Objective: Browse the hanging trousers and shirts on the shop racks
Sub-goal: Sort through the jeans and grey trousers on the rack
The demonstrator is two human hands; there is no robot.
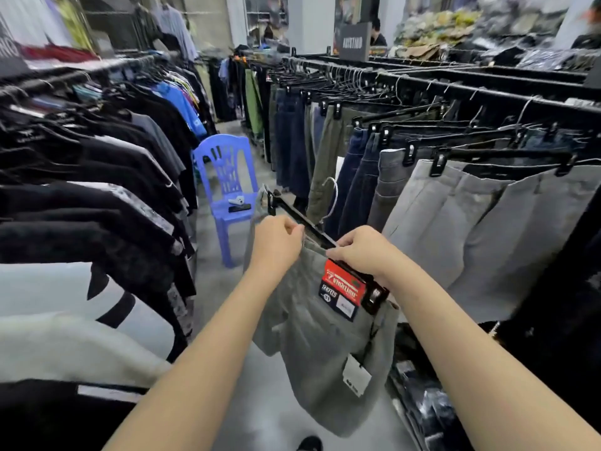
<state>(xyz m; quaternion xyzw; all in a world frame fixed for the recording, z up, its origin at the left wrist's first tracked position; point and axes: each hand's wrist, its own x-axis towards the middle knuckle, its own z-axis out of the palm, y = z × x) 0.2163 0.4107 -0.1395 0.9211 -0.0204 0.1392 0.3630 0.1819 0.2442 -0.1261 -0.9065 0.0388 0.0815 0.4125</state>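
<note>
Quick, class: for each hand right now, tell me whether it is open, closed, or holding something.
Left hand: closed, pinching the waistband of the grey shorts.
Right hand: closed, its grip on the black clip hanger of the same shorts.

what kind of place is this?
Most likely a clothing shop: shirts hang on the left rack, trousers are clipped on the right, and the held shorts carry a price tag.
</note>
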